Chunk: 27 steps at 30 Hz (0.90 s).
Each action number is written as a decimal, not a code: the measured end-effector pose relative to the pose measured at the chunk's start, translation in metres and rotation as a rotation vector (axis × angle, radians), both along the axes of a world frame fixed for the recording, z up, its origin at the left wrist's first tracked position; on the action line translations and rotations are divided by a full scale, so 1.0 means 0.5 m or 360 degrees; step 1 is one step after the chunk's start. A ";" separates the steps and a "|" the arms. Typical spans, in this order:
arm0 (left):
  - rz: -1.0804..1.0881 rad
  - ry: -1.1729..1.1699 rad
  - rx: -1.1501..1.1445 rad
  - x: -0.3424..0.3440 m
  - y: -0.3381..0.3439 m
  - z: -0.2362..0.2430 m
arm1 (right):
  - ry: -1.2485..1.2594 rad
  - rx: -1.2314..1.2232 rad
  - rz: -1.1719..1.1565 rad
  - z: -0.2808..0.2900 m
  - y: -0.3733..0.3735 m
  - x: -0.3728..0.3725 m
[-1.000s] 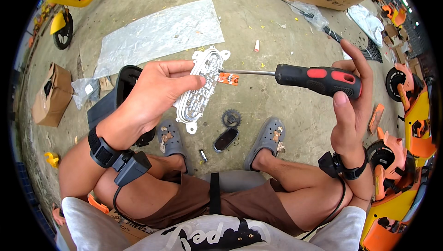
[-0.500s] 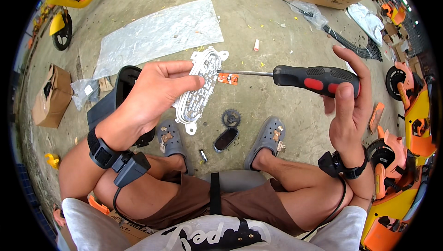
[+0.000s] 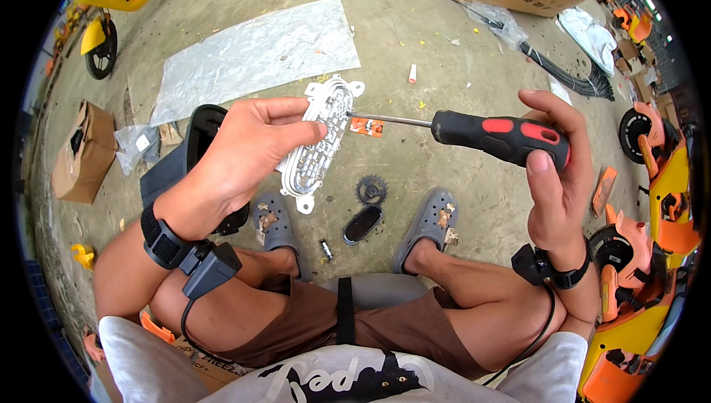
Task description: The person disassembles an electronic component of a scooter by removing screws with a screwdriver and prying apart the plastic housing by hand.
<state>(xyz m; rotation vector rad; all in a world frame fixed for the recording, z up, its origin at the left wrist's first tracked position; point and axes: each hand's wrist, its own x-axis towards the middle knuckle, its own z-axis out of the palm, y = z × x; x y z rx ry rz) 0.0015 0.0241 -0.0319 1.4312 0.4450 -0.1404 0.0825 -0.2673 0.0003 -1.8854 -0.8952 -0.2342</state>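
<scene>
Between the thumb and fingers of my left hand [image 3: 255, 144] is an oval lamp housing [image 3: 320, 152], white-rimmed with a silvery faceted inside and mounting ears. It is held tilted above the floor. My right hand [image 3: 555, 173] grips the black and red handle of a screwdriver [image 3: 481, 133], thumb below and index finger raised off the top. The screwdriver lies nearly level, and its shaft reaches left to the right edge of the lamp housing. Whether the tip sits in a screw is too small to tell.
Below my hands, a toothed sprocket [image 3: 371, 190] and a dark oval part [image 3: 363, 224] lie between my clogs. A black housing [image 3: 211, 132] stands behind my left hand. Plastic sheeting [image 3: 259, 55] covers floor ahead; cardboard boxes [image 3: 85, 152] stand left and far right, orange-yellow vehicle parts [image 3: 629, 255] right.
The screwdriver handle has turned in my right hand, its red patches now facing up, and sits slightly lower and further left. My right thumb has slid down a little. The left hand stays put.
</scene>
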 end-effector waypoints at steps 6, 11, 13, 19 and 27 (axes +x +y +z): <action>-0.0043 -0.0018 0.0046 -0.005 -0.003 -0.005 | 0.0233 -0.0085 0.0031 0.018 -0.012 -0.004; -0.0028 0.0003 0.0049 0.000 -0.002 -0.005 | 0.0032 -0.0111 0.0116 0.005 -0.004 0.002; -0.0030 -0.0012 0.0071 -0.004 -0.001 -0.007 | 0.0354 -0.0203 -0.0040 0.023 -0.002 -0.013; -0.0009 0.0011 0.0000 -0.001 -0.001 -0.006 | 0.0134 -0.0007 0.0208 -0.005 -0.005 0.009; -0.0028 -0.0010 0.0073 -0.004 0.000 -0.012 | 0.0437 -0.0101 -0.0049 0.021 0.009 -0.012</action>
